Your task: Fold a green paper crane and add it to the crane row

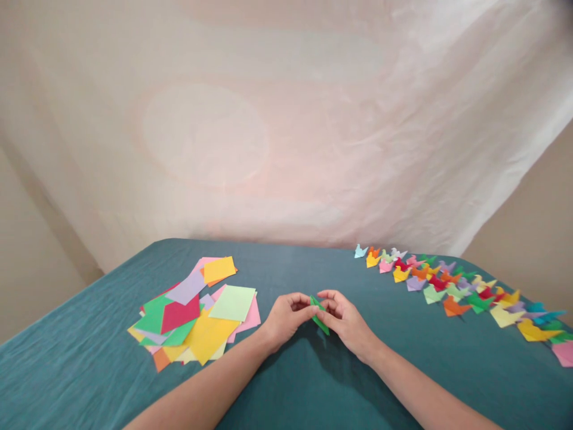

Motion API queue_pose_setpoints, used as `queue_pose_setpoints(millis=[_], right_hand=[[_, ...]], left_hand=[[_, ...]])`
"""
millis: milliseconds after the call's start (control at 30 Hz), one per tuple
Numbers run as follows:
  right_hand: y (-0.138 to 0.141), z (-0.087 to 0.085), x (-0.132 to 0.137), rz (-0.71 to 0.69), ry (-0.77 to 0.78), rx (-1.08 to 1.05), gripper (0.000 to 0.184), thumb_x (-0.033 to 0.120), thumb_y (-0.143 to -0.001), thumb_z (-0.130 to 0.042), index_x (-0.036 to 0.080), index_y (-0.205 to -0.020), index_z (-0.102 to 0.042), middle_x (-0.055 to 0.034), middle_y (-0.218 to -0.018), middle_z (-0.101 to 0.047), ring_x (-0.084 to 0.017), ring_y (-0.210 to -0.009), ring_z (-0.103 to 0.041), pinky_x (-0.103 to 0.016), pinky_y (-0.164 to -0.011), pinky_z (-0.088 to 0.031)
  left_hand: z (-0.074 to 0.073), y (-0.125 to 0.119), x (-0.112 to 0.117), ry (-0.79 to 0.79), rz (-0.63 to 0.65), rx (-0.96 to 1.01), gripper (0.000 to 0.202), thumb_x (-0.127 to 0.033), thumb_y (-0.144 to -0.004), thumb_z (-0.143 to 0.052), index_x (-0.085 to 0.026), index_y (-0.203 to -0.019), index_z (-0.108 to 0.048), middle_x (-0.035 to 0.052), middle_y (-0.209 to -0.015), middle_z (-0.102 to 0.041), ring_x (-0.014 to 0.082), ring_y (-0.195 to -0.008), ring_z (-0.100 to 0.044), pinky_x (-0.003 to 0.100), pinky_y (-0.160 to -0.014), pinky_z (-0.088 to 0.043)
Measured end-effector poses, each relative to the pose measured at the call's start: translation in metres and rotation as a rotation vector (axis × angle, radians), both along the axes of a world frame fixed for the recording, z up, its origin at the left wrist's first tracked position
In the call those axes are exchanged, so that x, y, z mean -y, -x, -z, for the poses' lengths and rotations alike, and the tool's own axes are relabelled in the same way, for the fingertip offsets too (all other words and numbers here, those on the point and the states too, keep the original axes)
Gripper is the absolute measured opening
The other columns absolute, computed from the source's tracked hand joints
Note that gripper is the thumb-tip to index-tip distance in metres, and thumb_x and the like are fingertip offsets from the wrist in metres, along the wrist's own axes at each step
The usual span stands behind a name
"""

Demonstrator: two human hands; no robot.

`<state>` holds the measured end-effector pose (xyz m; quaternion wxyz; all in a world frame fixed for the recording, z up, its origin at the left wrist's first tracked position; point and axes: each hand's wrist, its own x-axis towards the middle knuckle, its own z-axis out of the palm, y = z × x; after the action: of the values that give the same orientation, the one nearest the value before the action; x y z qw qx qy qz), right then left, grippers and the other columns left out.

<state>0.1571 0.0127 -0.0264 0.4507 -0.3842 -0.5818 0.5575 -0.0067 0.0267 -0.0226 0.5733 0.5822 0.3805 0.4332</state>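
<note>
A small folded piece of green paper (320,322) is held upright between both hands, a little above the cloth near the middle of the table. My left hand (286,318) pinches its left side between thumb and fingers. From the right, my right hand (344,319) grips the same paper, its thumb and fingers closed on the edge. The fingers cover part of the paper, so its exact folds are hard to make out.
Left of my hands lies a loose pile of coloured paper sheets (215,334). Several rows of folded paper birds (454,306) stand along the right side of the teal tablecloth (277,263). Behind the table hangs a pale cloth (286,131).
</note>
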Motion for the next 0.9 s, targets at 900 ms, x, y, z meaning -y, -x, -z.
queue_pose_setpoints(millis=[900], right_hand=[[0.009, -0.001, 0.004, 0.169, -0.157, 0.268, 0.025, 0.041, -0.079, -0.055, 0.018, -0.071, -0.05, 0.0048, -0.059, -0.043, -0.01, -0.053, -0.04, -0.021, -0.049, -0.032]], left_hand=[[-0.009, -0.004, 0.006, 0.002, -0.127, -0.082, 0.032, -0.042, -0.072, -0.062, -0.011, -0.069, -0.064, 0.0004, -0.063, -0.059, 0.0111, -0.059, -0.049, 0.021, -0.059, -0.037]])
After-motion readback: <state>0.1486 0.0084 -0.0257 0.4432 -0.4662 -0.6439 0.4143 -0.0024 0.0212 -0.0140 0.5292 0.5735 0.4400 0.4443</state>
